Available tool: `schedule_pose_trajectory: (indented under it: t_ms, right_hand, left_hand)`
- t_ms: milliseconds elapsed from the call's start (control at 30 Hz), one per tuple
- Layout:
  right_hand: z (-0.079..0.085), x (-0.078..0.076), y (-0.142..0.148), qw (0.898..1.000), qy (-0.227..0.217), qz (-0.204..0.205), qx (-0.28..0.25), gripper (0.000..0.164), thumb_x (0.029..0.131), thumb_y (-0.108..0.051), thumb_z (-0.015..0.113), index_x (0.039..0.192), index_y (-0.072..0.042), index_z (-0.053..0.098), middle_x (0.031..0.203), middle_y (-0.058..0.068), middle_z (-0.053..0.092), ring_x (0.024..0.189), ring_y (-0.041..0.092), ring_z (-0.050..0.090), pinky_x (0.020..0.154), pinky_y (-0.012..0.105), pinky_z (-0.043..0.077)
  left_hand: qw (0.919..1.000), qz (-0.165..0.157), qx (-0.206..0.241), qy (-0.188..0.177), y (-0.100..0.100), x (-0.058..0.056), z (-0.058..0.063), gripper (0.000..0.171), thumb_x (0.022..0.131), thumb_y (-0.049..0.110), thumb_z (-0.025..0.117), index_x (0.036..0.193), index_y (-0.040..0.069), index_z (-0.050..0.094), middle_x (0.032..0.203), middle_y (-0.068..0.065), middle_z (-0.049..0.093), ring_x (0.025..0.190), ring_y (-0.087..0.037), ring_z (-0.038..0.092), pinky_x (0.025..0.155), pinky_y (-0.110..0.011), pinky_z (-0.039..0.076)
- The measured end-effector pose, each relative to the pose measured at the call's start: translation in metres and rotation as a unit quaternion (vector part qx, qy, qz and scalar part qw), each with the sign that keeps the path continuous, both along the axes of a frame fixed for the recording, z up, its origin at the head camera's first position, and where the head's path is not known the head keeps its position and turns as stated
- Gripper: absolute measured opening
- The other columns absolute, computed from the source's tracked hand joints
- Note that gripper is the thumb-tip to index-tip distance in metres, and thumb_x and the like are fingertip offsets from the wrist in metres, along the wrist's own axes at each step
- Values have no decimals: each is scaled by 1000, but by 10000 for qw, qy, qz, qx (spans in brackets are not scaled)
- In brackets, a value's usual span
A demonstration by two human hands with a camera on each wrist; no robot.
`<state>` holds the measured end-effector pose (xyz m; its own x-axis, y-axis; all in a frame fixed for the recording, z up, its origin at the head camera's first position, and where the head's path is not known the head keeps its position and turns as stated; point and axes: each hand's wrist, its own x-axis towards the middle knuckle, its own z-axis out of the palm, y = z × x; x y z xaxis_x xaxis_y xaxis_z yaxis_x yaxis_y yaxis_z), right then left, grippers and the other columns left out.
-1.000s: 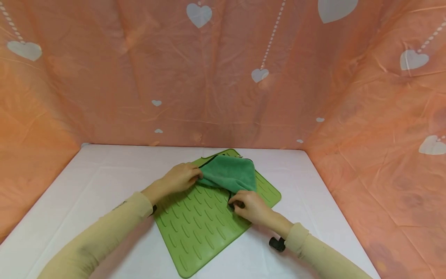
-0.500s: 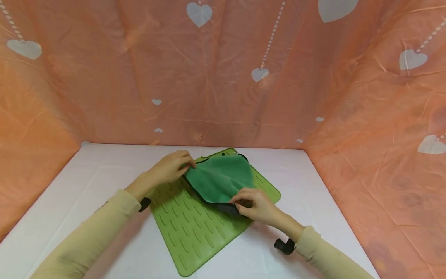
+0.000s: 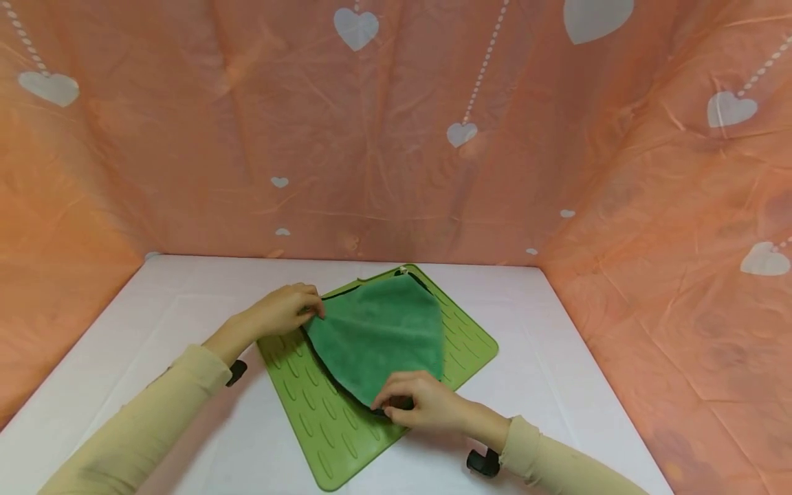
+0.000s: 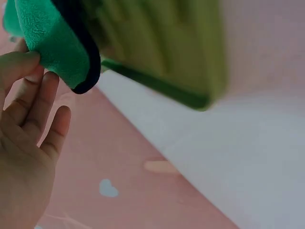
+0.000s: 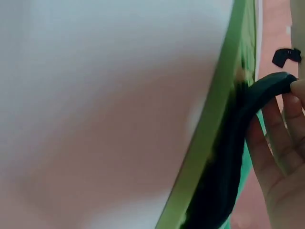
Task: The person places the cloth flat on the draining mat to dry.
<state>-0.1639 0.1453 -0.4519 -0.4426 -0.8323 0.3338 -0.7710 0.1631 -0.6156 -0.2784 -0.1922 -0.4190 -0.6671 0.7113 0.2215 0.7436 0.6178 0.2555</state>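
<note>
A green cloth (image 3: 380, 330) with a dark edge is spread over the ridged light-green mat (image 3: 309, 405) in the head view. My left hand (image 3: 284, 311) pinches its left corner between thumb and fingers. That same green corner (image 4: 57, 47) shows fuzzy in the left wrist view, with the left hand (image 4: 28, 124) below it. The near edge of the cloth is pinched by my right hand (image 3: 427, 405). In the right wrist view the dark border (image 5: 233, 138) bends up to the thumb of the right hand (image 5: 281, 143).
The mat lies at an angle on a white-covered table (image 3: 204, 295). An orange curtain (image 3: 371, 172) with pale hearts stands behind and at both sides. A dark wrist device (image 3: 482, 463) sits by the right sleeve, another (image 3: 236, 372) by the left.
My left hand has moved left and my right hand nearer and a little left. Between them the bunched cloth has been drawn out flatter across the mat.
</note>
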Motion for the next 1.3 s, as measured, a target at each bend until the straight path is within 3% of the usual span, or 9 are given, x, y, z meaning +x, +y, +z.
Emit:
schedule_pose_trajectory:
  t_ms: [333,433,567,700,867,1000,1100,1200,1300]
  right_hand:
    - [-5,1,-13,9970,-73,182,751,23,99,-1,66,117,-11,76,102,-2,69,87,-6,57,76,11,50]
    - [-3,-2,-12,9974,-228,214,646,22,101,-2,65,118,-10,75,104,-1,69,89,-6,59,76,13,53]
    - [4,-12,-4,9996,-290,-12,57,20,100,-1,66,118,-6,74,106,5,72,92,1,66,76,19,58]
    - [12,-30,13,9948,-18,-553,-850,20,96,6,68,113,-2,74,104,11,73,92,15,70,74,29,61]
    - [19,-55,37,9765,131,-1516,-1526,21,93,13,67,109,3,74,103,16,73,90,25,72,73,38,62]
    - [23,-72,53,9543,-296,-2660,-1330,17,98,3,67,113,2,75,107,15,74,97,24,72,80,33,59]
    - [19,-85,61,9351,-616,-3290,-1163,19,101,-4,67,119,0,74,110,14,75,101,26,71,84,27,57]
    - [13,-97,67,9228,-820,-3635,-979,23,102,-5,65,123,0,72,113,15,74,104,29,69,87,29,57]
    - [5,-109,73,9211,-886,-3722,-724,28,101,-5,64,127,1,69,119,17,71,107,32,68,92,39,56]
  left_hand:
    - [9999,60,-70,-67,-8,0,-23,18,94,-2,72,97,15,78,94,4,65,89,-20,63,81,-42,56]
    - [9998,101,-122,126,-6,2,-25,18,93,-2,73,95,15,78,92,4,63,87,-21,62,79,-43,56]
    - [9990,220,-48,394,3,10,-25,17,91,0,75,93,16,77,95,1,63,90,-23,63,81,-46,56]
    - [9983,182,184,520,19,25,-23,13,91,4,78,97,14,77,102,-1,66,95,-25,65,83,-46,57]
    - [9980,-36,391,495,42,48,-19,11,93,7,77,103,12,75,104,-1,66,96,-22,66,81,-41,57]
    - [9981,-236,499,287,61,66,-19,12,95,10,76,106,13,74,107,2,66,101,-20,65,85,-40,57]
    - [9974,-449,548,128,73,77,-19,11,97,12,75,107,15,73,108,4,66,103,-18,64,87,-38,57]
    - [9951,-784,600,79,83,88,-20,10,98,14,74,108,15,73,107,5,65,102,-15,64,88,-35,57]
    - [9916,-1136,605,-91,92,98,-22,10,100,19,72,109,16,72,107,7,65,100,-11,62,87,-30,55]
